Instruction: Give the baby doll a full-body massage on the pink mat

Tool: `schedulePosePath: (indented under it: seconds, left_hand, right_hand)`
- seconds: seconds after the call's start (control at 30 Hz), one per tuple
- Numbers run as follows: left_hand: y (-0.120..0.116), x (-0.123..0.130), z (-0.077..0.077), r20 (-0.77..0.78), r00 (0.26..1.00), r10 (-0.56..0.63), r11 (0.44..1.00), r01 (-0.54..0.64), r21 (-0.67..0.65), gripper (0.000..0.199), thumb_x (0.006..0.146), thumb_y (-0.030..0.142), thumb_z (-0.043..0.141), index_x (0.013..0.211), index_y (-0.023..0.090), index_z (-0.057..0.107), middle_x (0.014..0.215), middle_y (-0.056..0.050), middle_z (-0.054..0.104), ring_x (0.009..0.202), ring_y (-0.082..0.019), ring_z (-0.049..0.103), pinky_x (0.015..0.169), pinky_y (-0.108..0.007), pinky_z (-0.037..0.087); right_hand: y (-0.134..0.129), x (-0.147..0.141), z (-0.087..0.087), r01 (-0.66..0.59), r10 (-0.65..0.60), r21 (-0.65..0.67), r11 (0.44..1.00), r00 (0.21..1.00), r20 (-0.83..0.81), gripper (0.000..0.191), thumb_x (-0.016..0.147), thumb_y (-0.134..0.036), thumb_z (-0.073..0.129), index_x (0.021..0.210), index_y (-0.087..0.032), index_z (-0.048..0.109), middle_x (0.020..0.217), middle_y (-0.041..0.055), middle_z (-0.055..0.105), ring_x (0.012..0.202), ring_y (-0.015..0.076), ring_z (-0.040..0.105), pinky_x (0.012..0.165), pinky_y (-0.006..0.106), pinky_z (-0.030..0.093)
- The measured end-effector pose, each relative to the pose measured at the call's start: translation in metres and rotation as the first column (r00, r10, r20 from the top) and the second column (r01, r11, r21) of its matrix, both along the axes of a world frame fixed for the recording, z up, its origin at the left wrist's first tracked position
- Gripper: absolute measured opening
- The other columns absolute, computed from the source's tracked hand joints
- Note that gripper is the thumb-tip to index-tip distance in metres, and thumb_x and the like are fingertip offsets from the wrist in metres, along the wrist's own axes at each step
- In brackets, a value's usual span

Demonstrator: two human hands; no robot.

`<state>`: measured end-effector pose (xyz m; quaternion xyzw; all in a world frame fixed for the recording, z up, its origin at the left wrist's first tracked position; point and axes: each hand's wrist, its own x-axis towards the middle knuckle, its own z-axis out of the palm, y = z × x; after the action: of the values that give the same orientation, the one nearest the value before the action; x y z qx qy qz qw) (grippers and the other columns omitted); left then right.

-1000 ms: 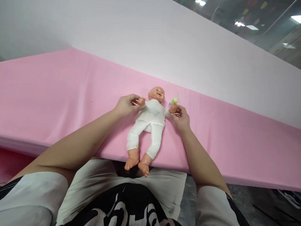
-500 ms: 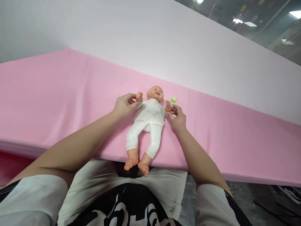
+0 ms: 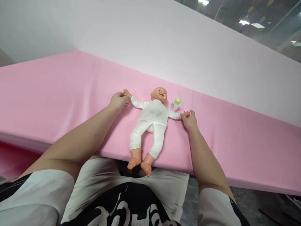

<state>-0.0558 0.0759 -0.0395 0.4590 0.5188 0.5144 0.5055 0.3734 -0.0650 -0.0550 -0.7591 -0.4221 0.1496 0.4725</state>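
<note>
Your left hand [image 3: 119, 102] and right hand [image 3: 191, 121] pinch the doll [image 3: 155, 112] by 2 wrists [image 3: 130, 95], sensible holds: its cloth arms look light, floppy.

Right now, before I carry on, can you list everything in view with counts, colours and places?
Plastic baby doll in white cloth clothes: one, face up, arms spread, feet past the near edge.
Small white bottle with green cap: one, right of the doll's head.
Smooth pink table covering: one, under both.
Plain white wall: one, behind.
Dark glass panels: count unclear, upper right.
Red surface: one, lower left.
Grey floor: one, below the table.
Off-white shorts: one pair, bottom centre.
Black-and-white shirt: one, bottom.
Left hand: one, bare, grip on doll's hand.
Right hand: one, bare, grip on doll's other hand.
</note>
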Motion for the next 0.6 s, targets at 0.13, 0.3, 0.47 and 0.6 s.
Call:
schedulePosePath:
  seconds: [0.13, 0.3, 0.47, 0.6]
  left_hand:
    - [-0.008, 0.005, 0.005, 0.032, 0.999, -0.024, 0.998, 0.022, 0.064, 0.048, 0.064, 0.021, 0.078, 0.109, 0.021, 0.061, 0.081, -0.003, 0.068, 0.072, -0.022, 0.072, 0.072, -0.041, 0.062]
    - [-0.03, 0.018, 0.014, -0.143, 0.984, -0.106, 0.927, 0.15, 0.343, 0.052, 0.07, 0.035, 0.082, 0.119, 0.021, 0.068, 0.111, -0.008, 0.075, 0.096, -0.023, 0.073, 0.088, -0.04, 0.06]
    - [-0.054, 0.03, 0.019, -0.498, 0.842, -0.209, 0.768, 0.457, 0.449, 0.042, 0.081, 0.043, 0.077, 0.118, 0.024, 0.079, 0.117, -0.007, 0.078, 0.099, -0.024, 0.071, 0.089, -0.038, 0.057]
    - [-0.058, 0.034, 0.017, -0.688, 0.702, -0.182, 0.61, 0.63, 0.481, 0.039, 0.082, 0.043, 0.075, 0.116, 0.026, 0.081, 0.113, -0.007, 0.076, 0.101, -0.026, 0.07, 0.095, -0.041, 0.055]
  right_hand:
    - [-0.004, -0.021, 0.007, -0.085, 0.101, 0.131, 0.988, 0.987, -0.122, 0.095, 0.083, -0.048, 0.079, 0.16, -0.019, 0.032, 0.136, 0.0182, 0.07, 0.096, 0.0248, 0.079, 0.086, 0.043, 0.067]
    - [-0.018, -0.06, 0.023, -0.162, 0.138, 0.344, 0.925, 0.986, 0.091, 0.071, 0.084, -0.046, 0.079, 0.146, -0.024, 0.052, 0.127, 0.0106, 0.075, 0.102, 0.0222, 0.075, 0.094, 0.041, 0.062]
    - [-0.028, -0.097, 0.031, -0.449, 0.31, 0.224, 0.865, 0.83, 0.463, 0.04, 0.086, -0.037, 0.078, 0.124, -0.029, 0.072, 0.12, 0.006, 0.077, 0.101, 0.0273, 0.071, 0.096, 0.048, 0.06]
    - [-0.027, -0.111, 0.026, -0.65, 0.452, 0.079, 0.756, 0.606, 0.654, 0.036, 0.09, -0.021, 0.067, 0.125, -0.029, 0.075, 0.122, 0.0051, 0.078, 0.113, 0.0306, 0.067, 0.107, 0.054, 0.054]
